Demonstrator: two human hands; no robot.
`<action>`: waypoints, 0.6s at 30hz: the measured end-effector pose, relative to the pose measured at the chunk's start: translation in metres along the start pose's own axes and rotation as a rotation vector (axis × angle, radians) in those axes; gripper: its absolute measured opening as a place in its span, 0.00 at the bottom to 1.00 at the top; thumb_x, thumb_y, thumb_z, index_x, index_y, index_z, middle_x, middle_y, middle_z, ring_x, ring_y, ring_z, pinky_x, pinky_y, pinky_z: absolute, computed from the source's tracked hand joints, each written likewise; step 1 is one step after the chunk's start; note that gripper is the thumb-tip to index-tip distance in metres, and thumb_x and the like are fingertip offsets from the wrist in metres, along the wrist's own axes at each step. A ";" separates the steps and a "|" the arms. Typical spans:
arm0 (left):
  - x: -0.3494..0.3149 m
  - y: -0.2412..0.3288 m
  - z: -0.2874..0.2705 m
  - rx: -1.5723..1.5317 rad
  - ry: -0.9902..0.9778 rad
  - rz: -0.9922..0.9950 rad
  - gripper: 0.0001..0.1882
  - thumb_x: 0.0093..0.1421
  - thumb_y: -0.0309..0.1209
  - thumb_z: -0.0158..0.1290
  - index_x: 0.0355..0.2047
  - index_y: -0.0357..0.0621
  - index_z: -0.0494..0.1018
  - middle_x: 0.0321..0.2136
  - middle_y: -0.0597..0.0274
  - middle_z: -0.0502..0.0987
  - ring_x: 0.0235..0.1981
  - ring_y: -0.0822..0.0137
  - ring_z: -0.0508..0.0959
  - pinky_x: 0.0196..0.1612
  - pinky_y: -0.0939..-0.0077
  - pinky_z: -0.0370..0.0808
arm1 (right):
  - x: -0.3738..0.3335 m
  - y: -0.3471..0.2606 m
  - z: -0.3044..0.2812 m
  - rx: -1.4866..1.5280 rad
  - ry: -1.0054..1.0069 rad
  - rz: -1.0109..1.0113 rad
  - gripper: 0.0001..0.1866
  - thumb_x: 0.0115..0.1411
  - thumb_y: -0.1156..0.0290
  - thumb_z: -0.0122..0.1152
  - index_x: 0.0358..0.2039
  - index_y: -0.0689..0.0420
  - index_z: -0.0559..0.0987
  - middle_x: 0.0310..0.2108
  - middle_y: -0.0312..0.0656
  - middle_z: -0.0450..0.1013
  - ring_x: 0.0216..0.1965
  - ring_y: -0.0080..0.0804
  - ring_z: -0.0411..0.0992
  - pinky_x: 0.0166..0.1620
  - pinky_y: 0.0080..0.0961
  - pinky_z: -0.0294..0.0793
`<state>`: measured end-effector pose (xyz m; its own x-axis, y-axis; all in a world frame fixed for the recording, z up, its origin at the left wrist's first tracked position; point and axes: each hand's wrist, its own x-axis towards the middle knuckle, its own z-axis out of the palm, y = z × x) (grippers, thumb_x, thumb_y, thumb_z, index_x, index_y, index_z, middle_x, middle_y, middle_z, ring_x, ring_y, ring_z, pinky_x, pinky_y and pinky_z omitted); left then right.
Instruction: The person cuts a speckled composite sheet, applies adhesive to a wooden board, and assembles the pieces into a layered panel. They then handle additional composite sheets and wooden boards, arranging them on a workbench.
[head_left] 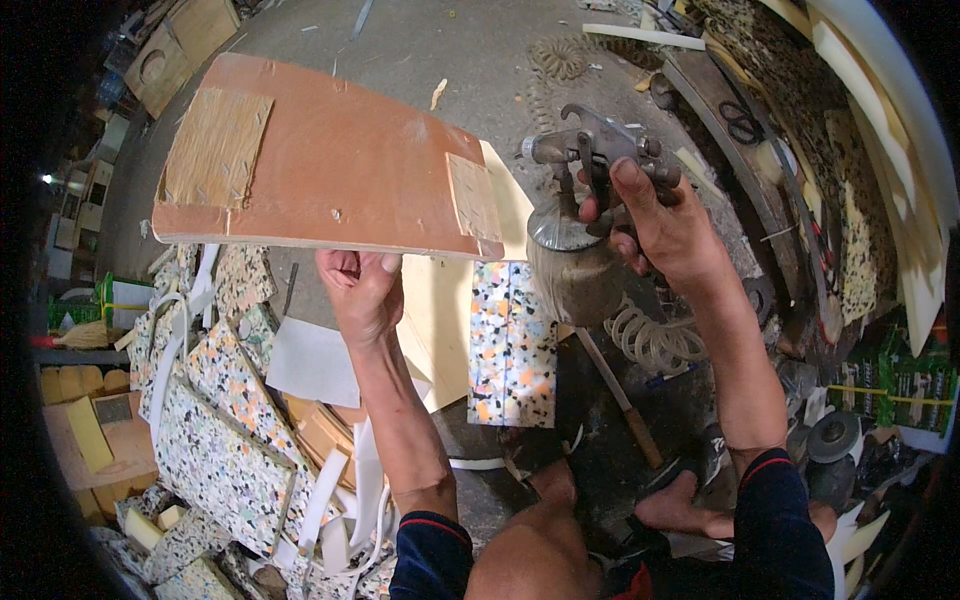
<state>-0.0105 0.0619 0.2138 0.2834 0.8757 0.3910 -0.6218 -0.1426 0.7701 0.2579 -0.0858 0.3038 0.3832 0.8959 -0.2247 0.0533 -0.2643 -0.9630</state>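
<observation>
Two things are in hand: a flat reddish-brown board (pixel 340 160), held up over the floor left of centre, and a metal spray gun (pixel 590 160) with its cup (pixel 573 265) hanging below, to the right. The left hand (pixel 362 290) pinches the board's near edge, fingers closed on it. The right hand (pixel 665 225) wraps the gun's handle, fingers curled tight. Below lie a speckled foam block (pixel 513 345), a coiled hose (pixel 650 340) and foam offcuts (pixel 225 430) at near left.

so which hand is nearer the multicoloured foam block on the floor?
Left. The left hand grips the board's near edge, just left of the foam block; the right hand holds the spray gun above and right of it.
</observation>
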 end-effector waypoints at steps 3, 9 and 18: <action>-0.001 0.000 0.001 -0.022 0.003 -0.017 0.31 0.51 0.21 0.63 0.57 0.40 0.68 0.50 0.55 0.76 0.51 0.60 0.78 0.56 0.59 0.75 | 0.005 0.003 0.002 -0.063 0.038 0.015 0.32 0.65 0.37 0.56 0.44 0.57 0.81 0.28 0.32 0.76 0.17 0.13 0.64 0.16 0.14 0.59; -0.004 -0.004 0.002 -0.070 -0.010 -0.037 0.32 0.51 0.21 0.63 0.58 0.35 0.67 0.51 0.53 0.76 0.51 0.59 0.79 0.56 0.58 0.75 | 0.002 0.003 0.003 -0.020 0.033 0.012 0.32 0.64 0.36 0.56 0.38 0.57 0.80 0.23 0.32 0.73 0.16 0.15 0.63 0.17 0.16 0.59; -0.007 -0.001 0.000 -0.096 -0.018 -0.066 0.34 0.51 0.20 0.63 0.59 0.36 0.65 0.52 0.52 0.76 0.52 0.57 0.79 0.57 0.57 0.76 | -0.002 0.009 0.000 -0.012 0.014 -0.019 0.33 0.64 0.36 0.55 0.47 0.58 0.80 0.29 0.34 0.76 0.17 0.14 0.63 0.17 0.14 0.58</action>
<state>-0.0113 0.0557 0.2101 0.3382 0.8733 0.3507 -0.6682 -0.0396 0.7429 0.2580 -0.0901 0.2960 0.3952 0.8956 -0.2042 0.0719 -0.2517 -0.9651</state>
